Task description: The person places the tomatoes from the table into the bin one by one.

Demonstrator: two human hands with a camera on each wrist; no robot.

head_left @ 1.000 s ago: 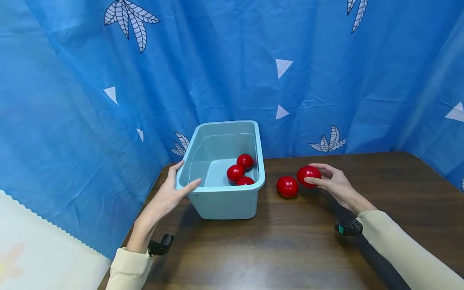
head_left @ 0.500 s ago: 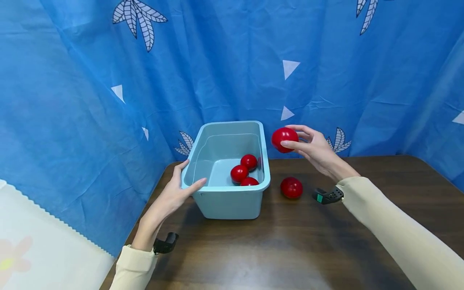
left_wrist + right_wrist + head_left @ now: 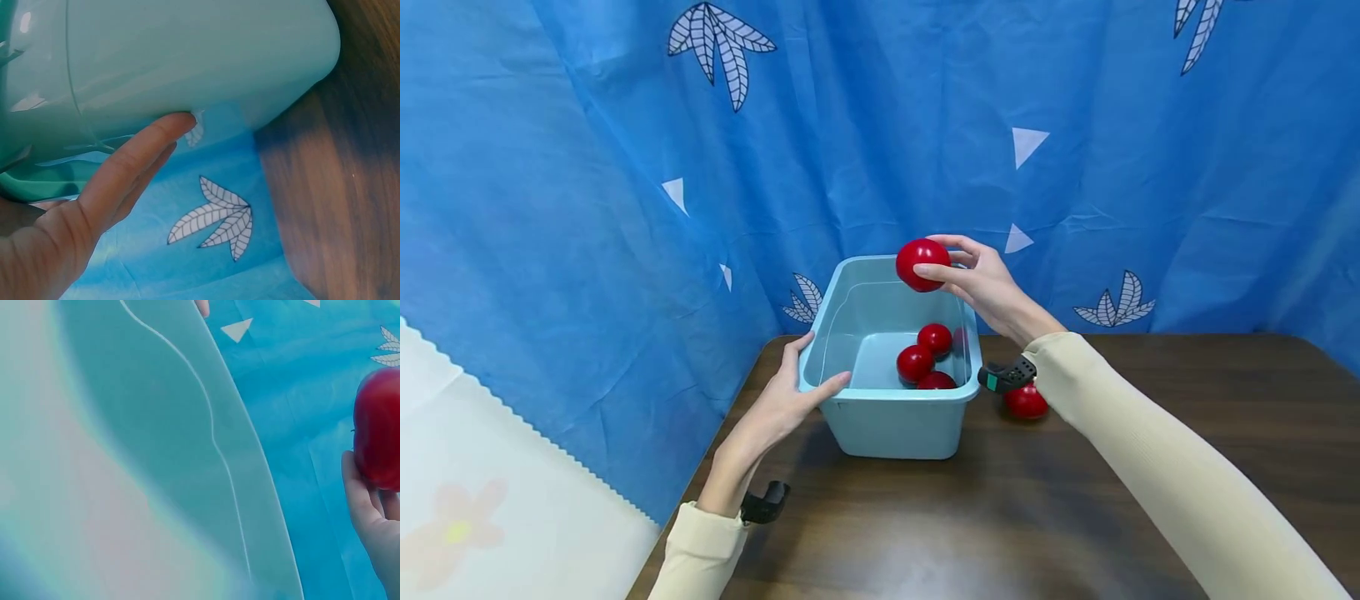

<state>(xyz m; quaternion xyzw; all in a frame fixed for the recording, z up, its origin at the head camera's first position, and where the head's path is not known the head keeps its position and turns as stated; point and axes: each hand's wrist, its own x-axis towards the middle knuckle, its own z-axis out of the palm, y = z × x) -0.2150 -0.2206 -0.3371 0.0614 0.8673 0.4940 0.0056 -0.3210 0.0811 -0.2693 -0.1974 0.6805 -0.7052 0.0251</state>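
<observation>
My right hand (image 3: 985,283) holds a glossy red tomato (image 3: 922,265) between thumb and fingers, high over the far right part of a light blue plastic bin (image 3: 898,429). In the right wrist view this held tomato (image 3: 380,428) shows at the right edge, partly cut off. At the bin's near left corner my left hand (image 3: 786,408) grips the rim, the thumb lying over it. The left wrist view shows straight fingers (image 3: 147,150) against the bin's outer wall. Inside the bin lie a few more tomatoes (image 3: 915,363). Another tomato (image 3: 1026,402) sits on the table, half covered by my right wrist.
The bin stands on a dark brown wooden table (image 3: 925,533), near its back left. Behind it hangs a blue curtain (image 3: 880,125) with leaf and triangle prints. A white cloth (image 3: 535,500) with a flower print lies at the left.
My right hand has lifted the tomato from beside the other one on the table and carried it left, over the bin. My left hand stays on the rim; the view has shifted slightly.
</observation>
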